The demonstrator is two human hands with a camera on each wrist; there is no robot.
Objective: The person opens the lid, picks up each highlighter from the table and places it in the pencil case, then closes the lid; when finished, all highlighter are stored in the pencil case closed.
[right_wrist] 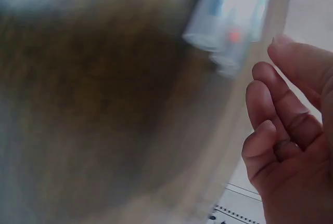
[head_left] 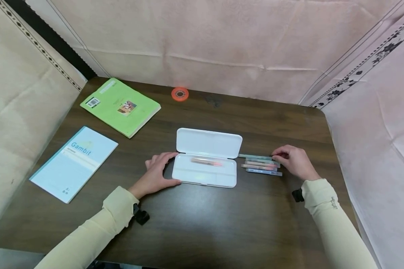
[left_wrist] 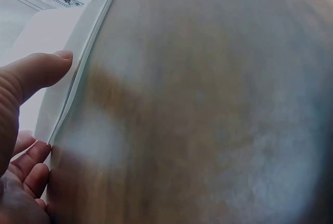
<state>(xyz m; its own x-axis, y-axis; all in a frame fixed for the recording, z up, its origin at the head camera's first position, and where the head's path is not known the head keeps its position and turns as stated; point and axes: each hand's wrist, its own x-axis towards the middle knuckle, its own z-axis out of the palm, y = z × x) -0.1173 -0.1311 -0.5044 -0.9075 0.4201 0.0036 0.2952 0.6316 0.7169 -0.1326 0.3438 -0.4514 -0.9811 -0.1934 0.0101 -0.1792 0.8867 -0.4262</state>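
A white pencil case [head_left: 204,179] lies with its lid [head_left: 209,143] raised back. Inside it is one clear pen with a pinkish end [head_left: 205,161]. My left hand [head_left: 158,175] holds the case at its left end, thumb [left_wrist: 49,70] on the front edge and fingers round the corner. Several pens [head_left: 260,172] lie side by side to the right of the case, a teal pen [head_left: 254,156] rearmost. Over their right ends is my right hand [head_left: 296,162], its fingers loosely bent. In the right wrist view its fingertips [right_wrist: 264,73] are beside the blurred pens with nothing between them.
A green book [head_left: 121,106] lies at the back left, with a light blue "Gambit" notebook [head_left: 75,164] in front of it. An orange ring-shaped roll [head_left: 180,94] is near the table's back edge. Pale cloth [head_left: 202,45] hangs around the brown table [head_left: 202,220].
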